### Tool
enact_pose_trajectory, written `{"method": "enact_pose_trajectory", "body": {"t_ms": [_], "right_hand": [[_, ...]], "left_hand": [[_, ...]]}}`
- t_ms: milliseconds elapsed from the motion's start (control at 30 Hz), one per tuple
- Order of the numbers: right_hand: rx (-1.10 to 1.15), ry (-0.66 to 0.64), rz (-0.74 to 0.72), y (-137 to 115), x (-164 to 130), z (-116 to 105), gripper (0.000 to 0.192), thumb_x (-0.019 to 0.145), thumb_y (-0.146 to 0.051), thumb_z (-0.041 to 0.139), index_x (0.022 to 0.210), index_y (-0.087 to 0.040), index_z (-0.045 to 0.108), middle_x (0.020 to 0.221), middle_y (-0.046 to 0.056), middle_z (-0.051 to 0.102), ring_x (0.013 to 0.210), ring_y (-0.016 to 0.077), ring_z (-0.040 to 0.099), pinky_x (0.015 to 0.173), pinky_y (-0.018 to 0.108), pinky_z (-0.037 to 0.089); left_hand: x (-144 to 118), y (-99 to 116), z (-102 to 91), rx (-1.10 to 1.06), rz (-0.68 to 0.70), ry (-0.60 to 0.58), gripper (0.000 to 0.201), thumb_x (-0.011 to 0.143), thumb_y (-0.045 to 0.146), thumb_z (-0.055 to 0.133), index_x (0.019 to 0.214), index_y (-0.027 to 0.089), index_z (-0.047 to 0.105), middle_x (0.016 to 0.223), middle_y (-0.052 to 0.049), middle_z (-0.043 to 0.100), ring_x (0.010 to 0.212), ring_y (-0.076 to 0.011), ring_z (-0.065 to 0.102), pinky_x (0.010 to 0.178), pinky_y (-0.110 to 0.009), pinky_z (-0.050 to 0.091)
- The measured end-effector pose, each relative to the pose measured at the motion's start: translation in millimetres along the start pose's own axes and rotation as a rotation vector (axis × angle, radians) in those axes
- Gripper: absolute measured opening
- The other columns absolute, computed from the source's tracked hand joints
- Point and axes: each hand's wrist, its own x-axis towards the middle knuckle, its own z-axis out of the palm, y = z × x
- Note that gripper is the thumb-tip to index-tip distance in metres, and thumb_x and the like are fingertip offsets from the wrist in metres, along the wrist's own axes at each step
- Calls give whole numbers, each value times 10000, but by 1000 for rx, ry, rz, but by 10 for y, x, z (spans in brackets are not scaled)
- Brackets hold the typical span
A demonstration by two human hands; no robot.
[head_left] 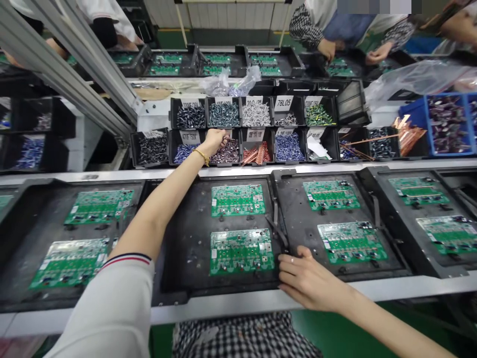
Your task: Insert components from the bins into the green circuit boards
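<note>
So the left hand [215, 140] is stretched way out over the line, arm nearly straight, and it's dipped into one of the small black parts bins [225, 151] in the front row, the one full of little dark cylindrical components. Fingers are curled together down into the pile, but honestly I can't tell whether anything is actually pinched between them, it's too small to see. There's a gold bracelet [201, 157] on that wrist.

The right hand [306, 279] is back near the body, lying flat with its fingers spread a bit apart, not clamped on anything. Its fingertips touch the near right corner of the black carrier tray [188, 258] right in front, close to where it meets the next tray [298, 233] along.

That middle tray carries two green circuit boards, one farther away [237, 200] and one nearer [241, 251], the nearer one just beside the right hand. Trays to the left and right each hold two more boards of the same kind, all lined up along the conveyor rail [238, 301].

The bins sit in two rows behind the trays, with white paper labels; one label [283, 103] reads 78L05. A bin just right of the left hand holds copper-coloured parts [255, 154]. A blue crate [447, 124] sits further right. Across the line, another person's hands [328, 48] are at more boards.
</note>
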Motion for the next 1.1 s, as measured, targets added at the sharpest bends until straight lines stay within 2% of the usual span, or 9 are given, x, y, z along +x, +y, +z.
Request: {"method": "enact_pose_trajectory", "body": {"t_ms": [133, 300, 433, 533, 633, 700, 800, 967, 1100], "right_hand": [[11, 51, 44, 127, -234, -64, 224, 894, -157, 410, 702, -184, 522, 716, 8, 627, 849, 177, 572, 749, 356, 230], [-23, 94, 161, 251, -450, -111, 272, 880, -146, 402, 655, -182, 550, 669, 11, 616, 763, 162, 584, 727, 338, 239], [-136, 19, 327, 394, -460, -254, 310, 823, -136, 448, 528, -180, 529, 542, 11, 582, 571, 146, 550, 688, 331, 234], [-109, -11, 360, 502, -331, -496, 362, 874, -203, 448, 520, -177, 522, 453, -27, 552, 430, 104, 465, 692, 326, 252], [-2, 308, 400, 589, -82, -717, 244, 898, -271, 470, 720, -196, 618, 664, -28, 687, 544, 110, 558, 727, 318, 275], [59, 489, 396, 643, 106, -769, 173, 886, -263, 497, 804, -207, 638, 807, -18, 722, 708, 127, 634, 756, 315, 286], [142, 515, 370, 709, 316, -719, 147, 872, -262, 518, 836, -222, 655, 882, -15, 727, 847, 146, 650, 777, 319, 292], [93, 506, 350, 773, 387, -701, 149, 870, -264, 513, 813, -208, 638, 837, -15, 713, 780, 134, 634, 776, 322, 276], [-72, 406, 384, 1000, 385, -851, 162, 858, -224, 465, 838, -198, 624, 881, 16, 701, 791, 166, 600, 762, 343, 237]], "left_hand": [[-54, 116, 36, -305, -111, 14, 283, 862, 60, 382, 600, 165, 399, 482, 40, 318, 405, -62, 279, 423, -179, 221], [-297, 266, 12, -559, -137, 26, 380, 945, 113, 240, 634, 157, 453, 453, 43, 302, 362, -57, 215, 382, -180, 204], [-902, 269, 220, -845, -310, -33, 320, 970, 146, 311, 773, 114, 562, 475, 39, 347, 389, -44, 309, 374, -143, 238], [-1534, 141, 506, -840, -523, -166, 277, 943, 56, 343, 859, 59, 606, 616, -19, 499, 455, -22, 395, 391, -101, 277], [-2025, -15, 805, -751, -649, -315, 234, 932, 79, 422, 843, 34, 634, 703, -45, 536, 437, 0, 331, 363, -99, 224], [-2193, -92, 980, -704, -681, -375, 245, 940, 153, 453, 846, 37, 648, 710, -43, 531, 442, -2, 314, 371, -109, 212], [-2258, -154, 1176, -679, -644, -394, 250, 922, 227, 510, 785, 63, 641, 693, -33, 521, 471, -19, 333, 400, -127, 212], [-2180, -119, 1297, -691, -554, -422, 234, 876, 217, 579, 691, 74, 597, 676, -24, 503, 503, -34, 351, 438, -141, 237], [-2062, -64, 1292, -727, -697, -420, 279, 947, 227, 433, 802, 61, 603, 729, -45, 502, 552, -60, 405, 477, -162, 301]]}}
